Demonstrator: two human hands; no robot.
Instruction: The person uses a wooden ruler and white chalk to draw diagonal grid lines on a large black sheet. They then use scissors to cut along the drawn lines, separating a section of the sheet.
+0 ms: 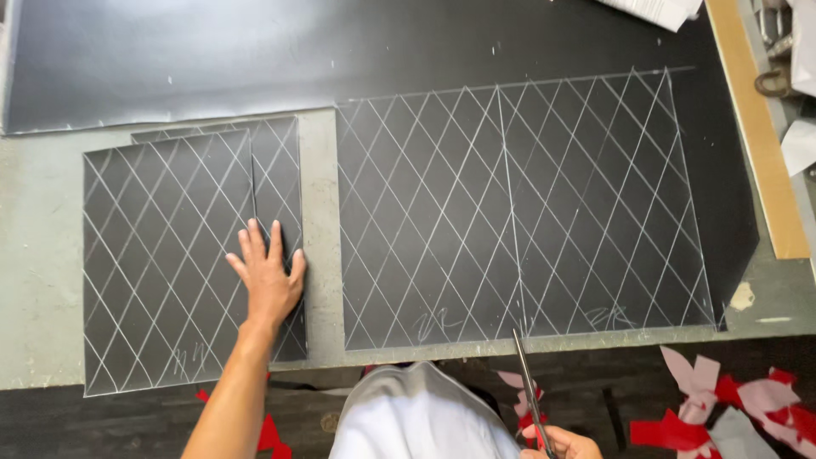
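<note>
Fingers (259,246) of the left hand (268,285) spread flat on a stack of two cut black sheets (161,263) marked with chalk diamonds.
Right hand (565,444), at 5 o'clock, grips one pair of scissors (529,387), blades pointing toward 12 at the large chalk-marked sheet (518,212) on the tabletop (38,255).

Grey worktable (42,255) (scuffed), dark floor (127,425) strewn with red scraps (671,432).

one head camera looks straight down, close over the worktable (42,255).
</note>
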